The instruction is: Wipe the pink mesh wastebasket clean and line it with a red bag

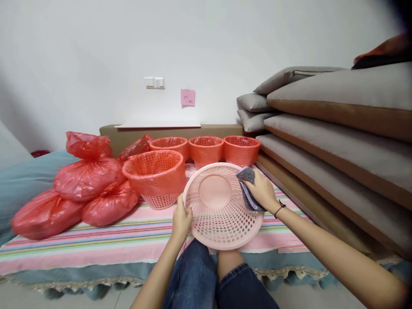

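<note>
A pink perforated plastic basket (215,192) is tilted over my knees, its open mouth facing me. My left hand (182,219) grips its left rim, thumb on the inside. With my right hand (262,189) I hold a folded grey cloth (247,176) against the basket's right rim, the fabric lapping over the edge. Just behind, on the left, stands another basket (157,202) lined with a red plastic bag (156,167). Part of my right fingers is hidden by the cloth.
Several more red-lined baskets (206,148) stand in a row at the back. Tied red bags (88,178) are piled on the left. Grey cushions (341,128) are stacked high on the right. The striped cloth (128,240) ends at a tasselled front edge.
</note>
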`<control>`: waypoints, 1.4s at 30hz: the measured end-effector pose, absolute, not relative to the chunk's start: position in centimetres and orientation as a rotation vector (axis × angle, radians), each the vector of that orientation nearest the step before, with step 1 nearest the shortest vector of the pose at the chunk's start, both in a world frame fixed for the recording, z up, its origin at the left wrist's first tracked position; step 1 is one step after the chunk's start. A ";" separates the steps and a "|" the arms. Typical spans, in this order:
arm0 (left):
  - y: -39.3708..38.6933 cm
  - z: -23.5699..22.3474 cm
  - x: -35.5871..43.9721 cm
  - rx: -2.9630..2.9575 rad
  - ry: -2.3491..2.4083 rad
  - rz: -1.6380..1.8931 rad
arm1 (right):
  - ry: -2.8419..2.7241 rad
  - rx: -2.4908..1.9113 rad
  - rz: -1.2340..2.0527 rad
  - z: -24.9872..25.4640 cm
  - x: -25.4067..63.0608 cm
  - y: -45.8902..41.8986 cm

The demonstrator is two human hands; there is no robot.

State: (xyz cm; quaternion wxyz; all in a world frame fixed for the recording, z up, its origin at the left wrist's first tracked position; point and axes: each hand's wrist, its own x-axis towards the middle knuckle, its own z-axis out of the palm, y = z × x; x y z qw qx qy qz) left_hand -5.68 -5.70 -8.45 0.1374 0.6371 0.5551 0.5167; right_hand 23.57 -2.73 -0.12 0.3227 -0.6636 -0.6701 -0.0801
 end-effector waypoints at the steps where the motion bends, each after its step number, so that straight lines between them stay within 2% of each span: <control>1: -5.8 -8.9 -5.8 1.844 1.589 1.505 | -1.718 -1.764 -0.167 -0.7 24.1 -2.7; 5: -5.5 -8.2 -6.3 1.979 1.485 1.392 | -1.710 -1.783 -0.143 -0.9 25.4 -2.6; 12: -4.7 -0.8 -4.6 2.424 1.484 0.884 | -2.312 -1.408 -0.418 4.9 22.0 -2.5; 16: -4.6 0.7 -3.6 2.509 1.507 0.821 | -2.471 -1.257 -0.513 5.9 19.4 -2.4; 19: -4.6 -0.8 -4.0 2.426 1.442 1.045 | -2.379 -1.311 -0.485 4.9 19.5 -2.1; 24: -5.6 -6.5 -5.2 2.027 1.474 1.459 | -2.052 -1.520 -0.348 2.0 21.6 -2.2; 29: -6.5 -9.5 -6.2 1.803 1.514 1.483 | -1.813 -1.727 -0.246 0.5 23.4 -3.0; 32: -6.2 -7.5 -6.8 1.970 1.388 1.404 | -1.899 -1.687 -0.288 1.4 23.7 -3.0; 38: -5.8 -0.4 -4.6 2.369 1.385 0.968 | -2.438 -1.308 -0.505 5.2 20.7 -3.1; 42: -5.7 0.6 -3.5 2.446 1.444 0.912 | -2.527 -1.203 -0.545 5.7 19.1 -3.0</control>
